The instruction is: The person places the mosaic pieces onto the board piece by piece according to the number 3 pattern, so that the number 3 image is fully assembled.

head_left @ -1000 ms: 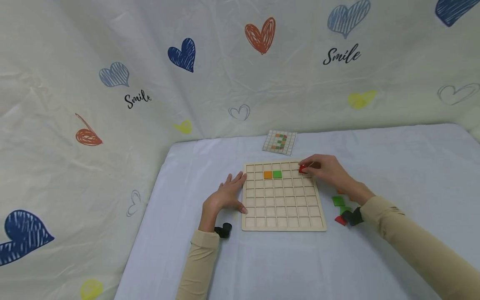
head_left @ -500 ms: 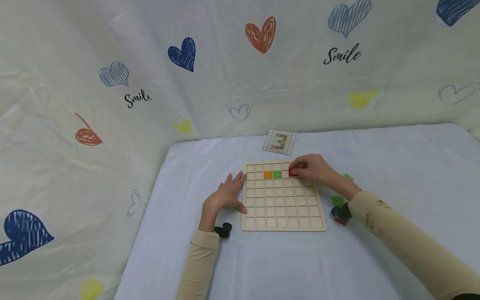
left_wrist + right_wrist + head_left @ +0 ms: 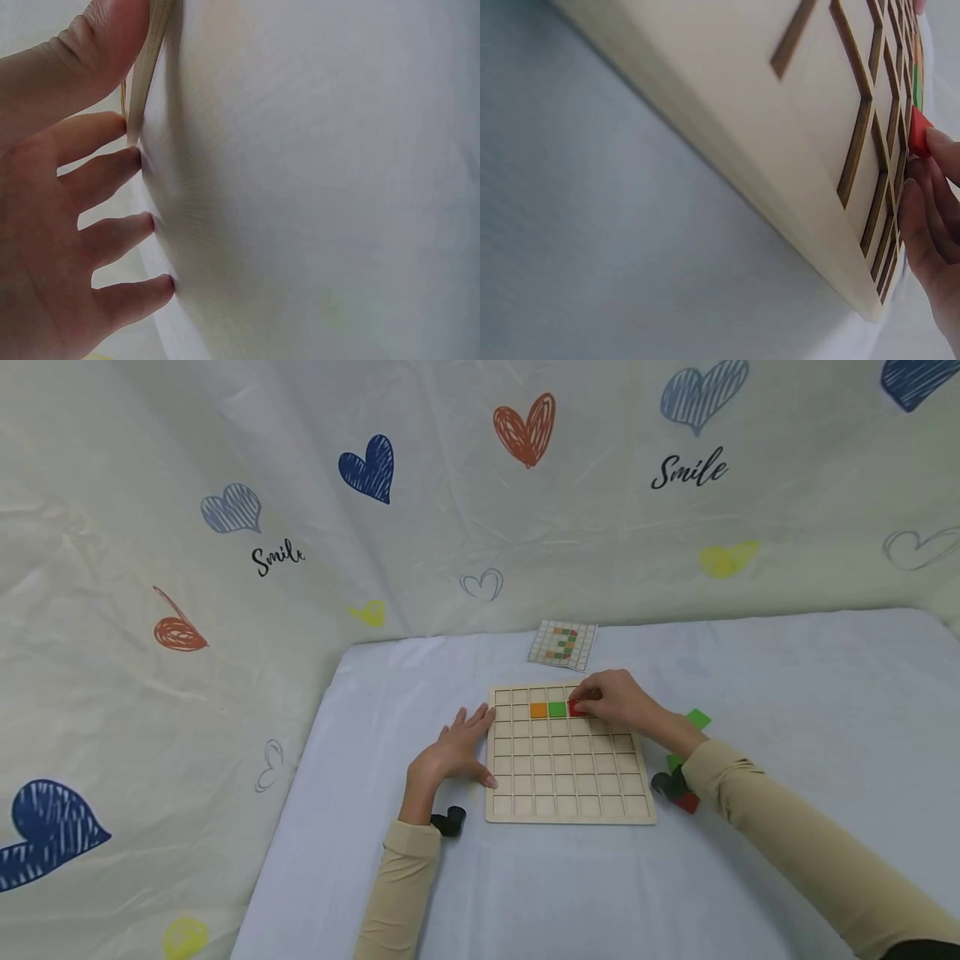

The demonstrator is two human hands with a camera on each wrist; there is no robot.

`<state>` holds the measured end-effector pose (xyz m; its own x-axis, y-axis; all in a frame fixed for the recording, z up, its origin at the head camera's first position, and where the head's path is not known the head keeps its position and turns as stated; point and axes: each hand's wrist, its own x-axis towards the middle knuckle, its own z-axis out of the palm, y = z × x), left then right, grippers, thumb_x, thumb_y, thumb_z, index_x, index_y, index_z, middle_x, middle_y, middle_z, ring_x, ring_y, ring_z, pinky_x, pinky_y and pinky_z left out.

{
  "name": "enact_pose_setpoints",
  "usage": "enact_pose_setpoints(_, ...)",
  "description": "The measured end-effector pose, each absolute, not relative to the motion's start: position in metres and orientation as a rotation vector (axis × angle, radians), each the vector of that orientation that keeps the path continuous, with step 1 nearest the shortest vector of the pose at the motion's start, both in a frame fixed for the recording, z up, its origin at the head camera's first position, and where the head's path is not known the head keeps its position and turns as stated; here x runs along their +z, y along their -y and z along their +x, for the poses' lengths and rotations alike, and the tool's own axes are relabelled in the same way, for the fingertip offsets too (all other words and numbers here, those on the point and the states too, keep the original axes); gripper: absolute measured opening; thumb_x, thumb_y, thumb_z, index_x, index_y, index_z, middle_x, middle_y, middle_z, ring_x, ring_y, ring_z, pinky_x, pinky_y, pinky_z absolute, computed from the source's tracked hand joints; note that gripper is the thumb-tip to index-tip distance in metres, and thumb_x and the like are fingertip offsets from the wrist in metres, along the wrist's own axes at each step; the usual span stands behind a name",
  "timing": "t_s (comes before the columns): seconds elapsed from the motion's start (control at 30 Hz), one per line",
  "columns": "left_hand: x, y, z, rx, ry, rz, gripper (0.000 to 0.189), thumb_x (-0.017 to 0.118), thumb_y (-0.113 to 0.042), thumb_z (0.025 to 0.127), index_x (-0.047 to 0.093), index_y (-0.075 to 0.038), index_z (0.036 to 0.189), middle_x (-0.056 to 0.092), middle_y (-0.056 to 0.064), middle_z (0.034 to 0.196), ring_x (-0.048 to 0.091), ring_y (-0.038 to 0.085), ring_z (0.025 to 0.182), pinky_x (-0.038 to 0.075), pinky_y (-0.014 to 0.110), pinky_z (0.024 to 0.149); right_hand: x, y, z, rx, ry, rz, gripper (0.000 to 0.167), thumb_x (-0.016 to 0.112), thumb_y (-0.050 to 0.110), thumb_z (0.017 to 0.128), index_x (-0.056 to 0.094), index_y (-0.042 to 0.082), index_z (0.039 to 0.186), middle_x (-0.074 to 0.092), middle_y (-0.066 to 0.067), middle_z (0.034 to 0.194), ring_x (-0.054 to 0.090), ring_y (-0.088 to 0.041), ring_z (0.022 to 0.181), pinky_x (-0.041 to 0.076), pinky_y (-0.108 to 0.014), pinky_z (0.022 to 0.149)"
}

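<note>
Red tile [image 3: 574,708] pinched in the right hand [image 3: 611,695], the nearer one, just right of the seated green tile [image 3: 557,709].
Held tile tilted at the board, no clear long axis; seating: cannot tell. Left hand [image 3: 453,752] spread, touching the left edge of the board [image 3: 570,810]. Counts: board 1; seated green 1, orange tile [image 3: 538,710] 1; patterned card [image 3: 562,644] beyond, 1; visible on the surface [image 3: 555,885] at right, loose green tiles [image 3: 699,718] 2, loose red tile [image 3: 687,803] 1, partly hidden.
</note>
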<state>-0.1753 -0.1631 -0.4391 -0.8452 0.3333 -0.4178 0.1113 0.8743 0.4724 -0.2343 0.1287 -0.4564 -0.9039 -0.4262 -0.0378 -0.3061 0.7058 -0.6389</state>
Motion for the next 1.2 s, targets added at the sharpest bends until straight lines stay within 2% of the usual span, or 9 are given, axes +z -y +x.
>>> enact_pose_setpoints(0.07, -0.438, 0.162, -0.175, 0.598, -2.544, 0.328, 0.121, 0.094, -0.021, 0.072, 0.019, -0.016, 0.166, 0.009, 0.003, 0.174, -0.003, 0.034, 0.161, 0.007, 0.058, 0.129, -0.458, -0.129, -0.234, -0.952, -2.75, -0.594, 0.016, 0.073, 0.007, 0.094, 0.079, 0.0, 0.108, 0.076, -0.014, 0.106, 0.068, -0.026, 0.096, 0.057, -0.044, 0.085)
enact_pose_setpoints(0.3, -0.439, 0.16, -0.175, 0.595, -2.547, 0.331, 0.121, 0.095, -0.02, 0.072, 0.02, -0.014, 0.166, 0.01, 0.005, 0.174, -0.002, 0.035, 0.161, 0.008, 0.059, 0.129, -0.462, -0.13, -0.232, -0.936, -2.791, -0.662, 0.016, 0.072, 0.005, 0.095, 0.078, -0.003, 0.106, 0.076, -0.014, 0.099, 0.068, -0.025, 0.089, 0.057, -0.042, 0.079)
enact_pose_setpoints(0.47, -0.438, 0.158, -0.175, 0.589, -2.544, 0.331, 0.121, 0.095, -0.02, 0.072, 0.019, -0.015, 0.166, 0.01, 0.004, 0.174, -0.002, 0.035, 0.161, 0.007, 0.059, 0.129, -0.462, -0.131, -0.232, -0.964, -2.769, -0.619, 0.012, 0.072, 0.005, 0.095, 0.078, -0.001, 0.102, 0.077, -0.013, 0.098, 0.069, -0.025, 0.09, 0.058, -0.044, 0.082)
enact_pose_setpoints(0.8, -0.439, 0.157, -0.178, 0.567, -2.538, 0.329, 0.121, 0.095, -0.021, 0.072, 0.019, -0.016, 0.166, 0.009, 0.0, 0.174, -0.004, 0.032, 0.161, 0.006, 0.057, 0.129, -0.459, -0.143, -0.225, -0.983, -2.79, -0.636, 0.014, 0.068, 0.006, 0.097, 0.079, 0.003, 0.106, 0.077, -0.014, 0.11, 0.07, -0.03, 0.101, 0.058, -0.048, 0.091)
enact_pose_setpoints(1.03, -0.44, 0.159, -0.177, 0.579, -2.535, 0.314, 0.122, 0.095, -0.021, 0.071, 0.019, -0.019, 0.166, 0.009, -0.004, 0.174, -0.005, 0.03, 0.161, 0.005, 0.055, 0.13, -0.455, -0.16, -0.216, -1.042, -2.849, -0.697, 0.014, 0.067, 0.001, 0.095, 0.078, 0.0, 0.105, 0.077, -0.014, 0.104, 0.07, -0.028, 0.095, 0.058, -0.047, 0.086)
enact_pose_setpoints(1.2, -0.441, 0.16, -0.176, 0.579, -2.533, 0.301, 0.122, 0.095, -0.021, 0.071, 0.019, -0.02, 0.166, 0.009, -0.005, 0.174, -0.005, 0.031, 0.161, 0.006, 0.057, 0.129, -0.447, -0.176, -0.207, -1.079, -2.848, -0.666, 0.016, 0.067, 0.001, 0.096, 0.077, -0.001, 0.108, 0.077, -0.013, 0.106, 0.069, -0.027, 0.094, 0.057, -0.045, 0.084)
